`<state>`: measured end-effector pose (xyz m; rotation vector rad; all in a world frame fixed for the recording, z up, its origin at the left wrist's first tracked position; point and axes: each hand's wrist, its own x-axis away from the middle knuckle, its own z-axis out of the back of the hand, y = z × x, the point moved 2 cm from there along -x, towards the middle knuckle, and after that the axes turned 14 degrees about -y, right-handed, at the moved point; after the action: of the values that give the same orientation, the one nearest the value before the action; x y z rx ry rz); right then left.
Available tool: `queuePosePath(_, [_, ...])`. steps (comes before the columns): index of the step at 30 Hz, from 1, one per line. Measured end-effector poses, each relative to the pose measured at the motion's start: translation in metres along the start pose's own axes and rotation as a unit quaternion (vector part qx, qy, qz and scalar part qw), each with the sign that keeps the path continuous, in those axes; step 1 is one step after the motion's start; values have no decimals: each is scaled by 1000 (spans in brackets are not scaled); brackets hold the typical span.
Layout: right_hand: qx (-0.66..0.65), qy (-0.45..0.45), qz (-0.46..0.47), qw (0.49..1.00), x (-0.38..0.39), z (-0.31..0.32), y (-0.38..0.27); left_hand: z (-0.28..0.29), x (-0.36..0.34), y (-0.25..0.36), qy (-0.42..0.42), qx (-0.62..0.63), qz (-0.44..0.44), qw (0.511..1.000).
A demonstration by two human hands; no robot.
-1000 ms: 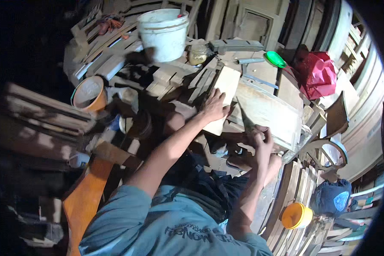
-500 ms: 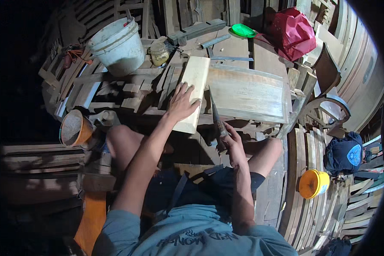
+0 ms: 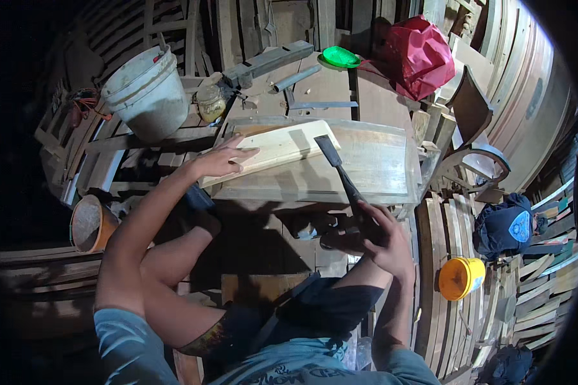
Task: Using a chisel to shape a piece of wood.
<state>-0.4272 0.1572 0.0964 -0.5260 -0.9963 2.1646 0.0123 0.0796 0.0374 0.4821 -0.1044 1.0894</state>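
Observation:
A pale wooden board (image 3: 282, 146) lies slantwise over a larger framed wooden panel (image 3: 372, 176) in front of me. My left hand (image 3: 219, 160) holds the board near its left end, with fingers reaching over its top. My right hand (image 3: 386, 242) is wrapped round the handle of a chisel (image 3: 345, 178). The chisel's wide, dark, flat blade points up and away, close to the board's right end. The blade appears just above the panel, and its shadow falls on board and panel. Whether it touches the board I cannot tell.
A white bucket (image 3: 149, 96) and a glass jar (image 3: 210, 102) stand at the far left. Beyond the panel lie a metal tube (image 3: 297, 77), a green dish (image 3: 340, 58) and a red bag (image 3: 420, 58). An orange-rimmed pail (image 3: 103, 234) is left; a yellow bucket (image 3: 472, 276) is right.
The board has turned from nearly upright in view to slantwise, now lying over the panel. My left hand has shifted left with it. My right hand has moved right, turning the chisel's flat face into view.

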Motion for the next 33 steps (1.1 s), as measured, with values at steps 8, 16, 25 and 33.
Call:
queuePosePath(8, [-191,114,13,975,-70,5,33,8,-22,-35,121,220,-97,963])
queuePosePath(16, [-371,418,306,771,-126,2,68,13,-85,-33,185,185,-112,959])
queuePosePath(25, [-252,337,288,860,-89,-74,-9,26,-128,-65,385,15,244,890])
queuePosePath(33, [-174,315,278,891,-94,-63,-19,37,-134,-64,247,22,72,966])
